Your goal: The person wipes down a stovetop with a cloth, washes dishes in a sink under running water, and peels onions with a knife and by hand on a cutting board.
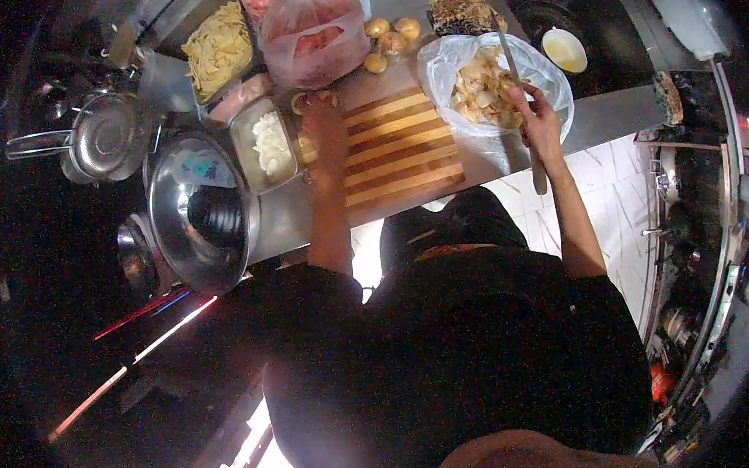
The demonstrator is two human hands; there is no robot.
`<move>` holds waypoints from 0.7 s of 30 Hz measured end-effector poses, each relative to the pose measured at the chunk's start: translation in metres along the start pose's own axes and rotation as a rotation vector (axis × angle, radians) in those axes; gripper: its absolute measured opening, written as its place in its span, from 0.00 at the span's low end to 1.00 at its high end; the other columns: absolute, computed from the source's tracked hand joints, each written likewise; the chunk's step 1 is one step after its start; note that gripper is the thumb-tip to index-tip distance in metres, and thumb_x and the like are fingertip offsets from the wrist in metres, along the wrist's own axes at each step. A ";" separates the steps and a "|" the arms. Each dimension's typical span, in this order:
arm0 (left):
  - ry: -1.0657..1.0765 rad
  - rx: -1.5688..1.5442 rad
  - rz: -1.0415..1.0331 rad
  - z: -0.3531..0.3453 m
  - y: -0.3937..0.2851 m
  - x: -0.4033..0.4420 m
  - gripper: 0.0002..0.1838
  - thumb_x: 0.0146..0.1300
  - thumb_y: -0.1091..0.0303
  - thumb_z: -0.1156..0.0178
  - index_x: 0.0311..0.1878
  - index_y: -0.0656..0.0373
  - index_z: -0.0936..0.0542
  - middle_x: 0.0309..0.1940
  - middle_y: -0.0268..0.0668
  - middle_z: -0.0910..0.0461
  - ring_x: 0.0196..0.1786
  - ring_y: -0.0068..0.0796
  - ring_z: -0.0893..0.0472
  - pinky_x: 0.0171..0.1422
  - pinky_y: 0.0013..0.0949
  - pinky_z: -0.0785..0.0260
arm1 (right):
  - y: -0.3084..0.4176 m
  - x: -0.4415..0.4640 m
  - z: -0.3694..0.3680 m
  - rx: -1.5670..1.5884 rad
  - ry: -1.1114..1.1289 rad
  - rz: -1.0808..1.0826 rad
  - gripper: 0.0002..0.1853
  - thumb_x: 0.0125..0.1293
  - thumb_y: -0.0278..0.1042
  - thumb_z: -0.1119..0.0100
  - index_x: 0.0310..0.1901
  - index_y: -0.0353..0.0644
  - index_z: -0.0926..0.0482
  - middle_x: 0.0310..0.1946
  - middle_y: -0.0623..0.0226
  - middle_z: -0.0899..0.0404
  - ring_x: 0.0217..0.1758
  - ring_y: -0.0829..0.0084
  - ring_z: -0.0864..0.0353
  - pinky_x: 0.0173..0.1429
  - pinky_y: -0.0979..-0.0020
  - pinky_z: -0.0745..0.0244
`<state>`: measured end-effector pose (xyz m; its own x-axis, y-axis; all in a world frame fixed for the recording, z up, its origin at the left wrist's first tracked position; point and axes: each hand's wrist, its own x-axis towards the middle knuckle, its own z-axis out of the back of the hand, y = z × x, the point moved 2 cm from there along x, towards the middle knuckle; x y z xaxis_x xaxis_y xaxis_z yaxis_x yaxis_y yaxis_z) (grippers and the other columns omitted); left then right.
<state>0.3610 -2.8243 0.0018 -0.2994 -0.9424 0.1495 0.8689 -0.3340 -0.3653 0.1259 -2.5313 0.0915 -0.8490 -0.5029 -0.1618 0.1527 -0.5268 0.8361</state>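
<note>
My right hand (540, 125) is closed on a long knife (539, 179) over the right side of a white plastic bag. Its blade points toward the far side. Pale brown peelings or slices (481, 88) fill the open bag (560, 97). My left hand (324, 122) reaches over the far left part of a striped wooden cutting board (404, 152). Blur hides its fingers, beside small brownish pieces at the board's edge. Left of the board, a metal tray (248, 160) contains white chopped pieces (272, 146).
Several round onions (392, 42) lie behind the board. A plastic bag of reddish food (317, 34) and a container of pale yellow strips (219, 51) stand at the back left. A large metal bowl (166, 211) is left; a small white bowl (564, 50) is back right.
</note>
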 end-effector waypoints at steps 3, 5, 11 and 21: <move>0.142 -0.012 -0.017 0.042 -0.063 -0.007 0.17 0.61 0.64 0.50 0.49 0.64 0.30 0.40 0.48 0.25 0.45 0.50 0.25 0.45 0.44 0.29 | -0.016 0.000 -0.003 0.077 0.035 0.058 0.19 0.65 0.46 0.50 0.49 0.40 0.29 0.28 0.66 0.26 0.09 0.83 0.39 0.12 0.79 0.44; 0.009 -0.072 -0.215 -0.001 -0.080 0.000 0.16 0.59 0.66 0.49 0.49 0.63 0.30 0.41 0.47 0.26 0.42 0.47 0.24 0.44 0.42 0.29 | -0.019 -0.005 -0.003 0.189 0.072 0.022 0.15 0.66 0.41 0.51 0.47 0.39 0.29 0.28 0.67 0.27 0.11 0.83 0.36 0.13 0.79 0.41; -0.296 0.104 -0.506 -0.039 -0.110 0.003 0.17 0.53 0.74 0.46 0.48 0.62 0.30 0.39 0.47 0.28 0.36 0.44 0.24 0.41 0.36 0.29 | 0.013 -0.035 -0.006 0.278 0.133 -0.074 0.13 0.67 0.37 0.53 0.47 0.38 0.29 0.28 0.69 0.28 0.16 0.81 0.30 0.16 0.78 0.34; 0.089 -0.658 -0.515 0.019 -0.068 -0.058 0.25 0.46 0.70 0.36 0.50 0.61 0.29 0.38 0.43 0.25 0.37 0.34 0.23 0.38 0.32 0.29 | 0.010 -0.087 -0.040 -0.258 0.194 0.405 0.17 0.65 0.33 0.52 0.53 0.36 0.33 0.33 0.56 0.26 0.26 0.65 0.23 0.28 0.67 0.28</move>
<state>0.3268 -2.7468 0.0355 -0.6499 -0.6574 0.3814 0.2156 -0.6407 -0.7369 0.2217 -2.5200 0.0935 -0.5902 -0.8066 0.0333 0.5902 -0.4031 0.6994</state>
